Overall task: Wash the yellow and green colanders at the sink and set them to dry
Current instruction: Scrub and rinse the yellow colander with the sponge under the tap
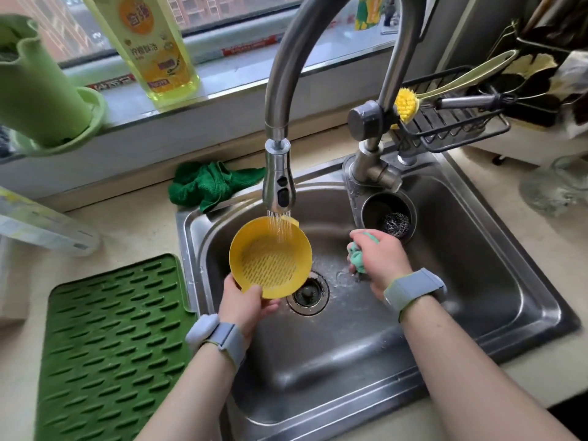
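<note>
My left hand (246,302) grips the near rim of the yellow colander (270,257), tilted up over the steel sink (477,329). Water streams from the faucet head (279,183) into the colander's far side. My right hand (380,257) squeezes a teal sponge (356,256) low in the basin, right of the drain (308,292). The green ribbed drying mat (111,348) lies on the counter left of the sink. No green colander is in view.
A green cloth (210,184) lies behind the sink. A steel scourer (395,222) sits in a round well. A dish soap bottle (152,46) stands on the sill. A black rack (451,122) with a yellow brush (406,105) hangs at right. Green holder (41,90) at left.
</note>
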The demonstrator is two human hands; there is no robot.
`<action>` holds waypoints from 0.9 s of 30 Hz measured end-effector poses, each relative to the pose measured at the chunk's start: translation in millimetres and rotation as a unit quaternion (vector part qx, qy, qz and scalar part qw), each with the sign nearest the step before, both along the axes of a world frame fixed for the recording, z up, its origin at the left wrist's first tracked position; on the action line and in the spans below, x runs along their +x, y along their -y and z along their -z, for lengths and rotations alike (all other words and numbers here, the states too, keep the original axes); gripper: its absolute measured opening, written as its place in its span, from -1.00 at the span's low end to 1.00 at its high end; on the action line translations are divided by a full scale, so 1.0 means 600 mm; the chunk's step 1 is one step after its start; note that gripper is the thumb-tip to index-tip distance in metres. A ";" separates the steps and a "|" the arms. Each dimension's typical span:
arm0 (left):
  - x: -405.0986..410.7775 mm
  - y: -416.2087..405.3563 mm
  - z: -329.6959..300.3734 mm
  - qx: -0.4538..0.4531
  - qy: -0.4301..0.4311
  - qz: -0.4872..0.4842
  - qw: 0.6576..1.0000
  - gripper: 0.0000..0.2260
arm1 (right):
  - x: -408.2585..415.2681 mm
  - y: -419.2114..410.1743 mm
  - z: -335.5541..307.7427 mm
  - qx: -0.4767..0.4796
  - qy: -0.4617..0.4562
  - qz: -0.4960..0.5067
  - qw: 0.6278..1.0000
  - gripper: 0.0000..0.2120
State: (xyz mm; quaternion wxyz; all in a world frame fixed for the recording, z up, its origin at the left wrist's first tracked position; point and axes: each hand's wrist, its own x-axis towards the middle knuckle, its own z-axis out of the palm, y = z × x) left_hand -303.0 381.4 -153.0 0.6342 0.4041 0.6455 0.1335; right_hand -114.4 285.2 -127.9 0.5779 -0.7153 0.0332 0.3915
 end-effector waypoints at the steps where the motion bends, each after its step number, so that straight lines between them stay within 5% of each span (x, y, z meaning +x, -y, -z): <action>1: 0.004 -0.004 0.000 0.045 -0.014 0.026 0.999 -0.47 | -0.004 -0.005 -0.001 -0.009 -0.003 -0.021 1.000 -0.88; 5: 0.023 -0.012 -0.006 0.180 -0.066 0.157 0.969 -0.25 | -0.009 -0.036 0.000 -0.018 -0.114 -0.059 0.992 -0.77; 10: 0.021 0.009 -0.016 0.330 -0.118 0.273 0.896 -0.32 | 0.021 -0.078 0.014 0.008 -0.224 -0.021 0.974 -0.63; 14: 0.008 0.008 0.000 0.361 -0.085 0.267 0.889 -0.28 | 0.019 -0.096 0.024 0.013 -0.202 0.016 0.979 -0.85; 16: 0.005 -0.003 0.011 0.278 -0.036 0.219 0.934 -0.21 | 0.016 -0.089 0.028 0.037 -0.199 0.017 0.979 -0.73; 18: 0.015 0.000 0.003 0.051 0.042 0.031 0.997 -0.30 | 0.013 -0.079 0.032 0.067 -0.205 -0.011 0.976 -0.68; 20: 0.020 -0.006 -0.004 -0.121 0.105 -0.129 0.979 -0.58 | 0.010 -0.071 0.033 0.091 -0.199 -0.047 0.975 -0.76; 23: 0.024 -0.023 -0.018 -0.187 0.110 -0.160 0.963 -0.85 | 0.020 -0.065 0.040 0.104 -0.158 -0.067 0.980 -0.82; 27: 0.022 -0.025 -0.027 -0.157 0.074 -0.087 0.981 -0.77 | 0.035 -0.052 0.033 0.106 -0.131 -0.126 0.978 -0.92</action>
